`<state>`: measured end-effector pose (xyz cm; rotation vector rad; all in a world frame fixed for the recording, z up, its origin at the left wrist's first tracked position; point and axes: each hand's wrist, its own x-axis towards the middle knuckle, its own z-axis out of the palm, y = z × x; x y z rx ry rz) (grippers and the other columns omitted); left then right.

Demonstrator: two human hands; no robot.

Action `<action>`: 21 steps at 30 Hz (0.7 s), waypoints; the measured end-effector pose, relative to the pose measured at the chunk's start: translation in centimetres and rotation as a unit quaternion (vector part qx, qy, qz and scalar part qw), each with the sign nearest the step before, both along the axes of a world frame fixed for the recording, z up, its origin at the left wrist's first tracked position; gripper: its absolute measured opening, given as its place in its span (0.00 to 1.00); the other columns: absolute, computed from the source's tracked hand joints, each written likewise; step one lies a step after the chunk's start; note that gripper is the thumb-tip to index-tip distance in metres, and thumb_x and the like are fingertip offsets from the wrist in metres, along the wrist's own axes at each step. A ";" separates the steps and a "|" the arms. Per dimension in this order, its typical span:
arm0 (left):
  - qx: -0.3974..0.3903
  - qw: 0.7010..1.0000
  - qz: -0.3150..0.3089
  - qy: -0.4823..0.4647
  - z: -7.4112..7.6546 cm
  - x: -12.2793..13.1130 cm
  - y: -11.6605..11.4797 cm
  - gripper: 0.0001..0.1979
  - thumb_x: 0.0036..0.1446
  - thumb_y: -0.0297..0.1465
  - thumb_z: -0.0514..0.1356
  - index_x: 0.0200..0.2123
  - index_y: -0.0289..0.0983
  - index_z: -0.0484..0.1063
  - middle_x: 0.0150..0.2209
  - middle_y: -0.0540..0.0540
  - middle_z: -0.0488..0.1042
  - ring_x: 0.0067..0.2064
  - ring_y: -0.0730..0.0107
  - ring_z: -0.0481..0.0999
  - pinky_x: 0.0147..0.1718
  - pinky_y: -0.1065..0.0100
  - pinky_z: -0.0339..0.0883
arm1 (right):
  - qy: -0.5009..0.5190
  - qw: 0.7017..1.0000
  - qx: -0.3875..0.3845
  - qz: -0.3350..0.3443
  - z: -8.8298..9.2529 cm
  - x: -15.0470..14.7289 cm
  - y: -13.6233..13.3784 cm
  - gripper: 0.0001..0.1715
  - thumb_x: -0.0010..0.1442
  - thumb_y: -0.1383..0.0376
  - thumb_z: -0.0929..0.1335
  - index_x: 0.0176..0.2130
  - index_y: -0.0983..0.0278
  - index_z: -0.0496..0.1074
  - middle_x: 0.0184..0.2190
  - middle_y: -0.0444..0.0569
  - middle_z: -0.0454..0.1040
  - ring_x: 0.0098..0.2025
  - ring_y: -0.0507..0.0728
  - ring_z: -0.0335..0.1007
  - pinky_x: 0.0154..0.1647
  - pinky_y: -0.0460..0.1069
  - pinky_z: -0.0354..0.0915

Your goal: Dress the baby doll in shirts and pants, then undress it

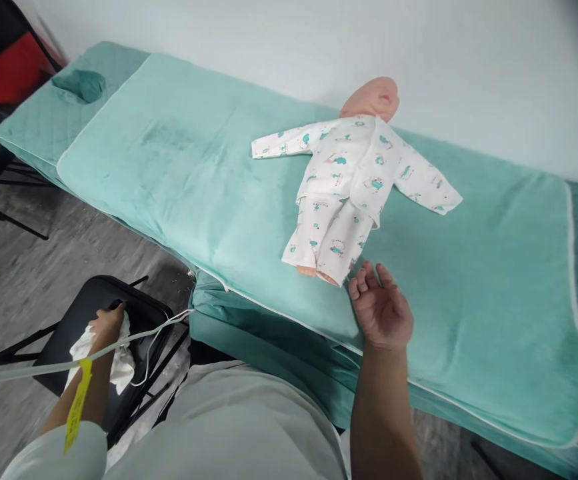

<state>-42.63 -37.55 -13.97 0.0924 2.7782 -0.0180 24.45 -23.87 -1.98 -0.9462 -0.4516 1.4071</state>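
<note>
A baby doll (pixel 383 93) lies on its back across the teal-covered bed (pixel 193 167). It wears a white printed top (pixel 353 157) and matching trousers (pixel 333 237), with both sleeves spread out sideways. My right hand (pixel 381 310) rests palm up beside the trouser legs, fingers loosely curled and apart, holding nothing. Down at the left, my left hand (pixel 107 323) reaches over a black chair seat (pixel 83 300). Its fingers close around a small dark thing that I cannot make out. A crumpled white cloth (pixel 123 360) lies under that hand and wrist.
A pale cable (pixel 159 327) with a yellow tag (pixel 77 407) crosses over my left forearm. The bed stands against a white wall (pixel 269 47) and has a face hole (pixel 83 87) at its far left. Another chair with a red patch (pixel 9 67) stands beyond.
</note>
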 end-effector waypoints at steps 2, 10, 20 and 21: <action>0.006 1.000 0.000 0.002 0.0 0.1 0.0 0.42 0.44 0.57 0.66 0.54 0.34 0.64 0.62 0.26 0.61 0.66 0.21 0.60 0.54 0.31 0.61 | 0.005 1.000 -0.002 -0.003 0.1 0.0 0.0 0.17 0.62 0.57 0.71 0.50 0.54 0.82 0.53 0.44 0.83 0.53 0.51 0.80 0.53 0.48 0.77; 0.009 1.000 -0.017 -0.007 0.4 0.2 -0.3 0.40 0.47 0.57 0.64 0.52 0.32 0.63 0.60 0.30 0.61 0.65 0.25 0.60 0.54 0.36 0.61 | -0.013 1.000 -0.012 -0.003 0.3 -0.1 -0.1 0.16 0.62 0.55 0.71 0.50 0.52 0.81 0.55 0.45 0.82 0.58 0.55 0.78 0.66 0.54 0.70; -0.023 0.997 -0.074 -0.024 0.5 0.0 -1.1 0.44 0.55 0.59 0.56 0.62 0.30 0.61 0.68 0.20 0.55 0.68 0.21 0.60 0.58 0.37 0.63 | -0.020 1.000 -0.010 0.003 0.3 -0.1 -0.2 0.18 0.61 0.53 0.73 0.50 0.51 0.81 0.58 0.46 0.80 0.63 0.57 0.74 0.70 0.57 0.66; -0.022 0.994 -0.099 -0.030 0.9 0.1 -1.6 0.44 0.56 0.59 0.54 0.63 0.30 0.60 0.67 0.20 0.56 0.68 0.22 0.62 0.57 0.38 0.64 | -0.019 1.000 -0.010 0.002 0.3 -0.1 -0.2 0.17 0.61 0.53 0.73 0.50 0.51 0.81 0.58 0.46 0.80 0.62 0.57 0.75 0.70 0.57 0.66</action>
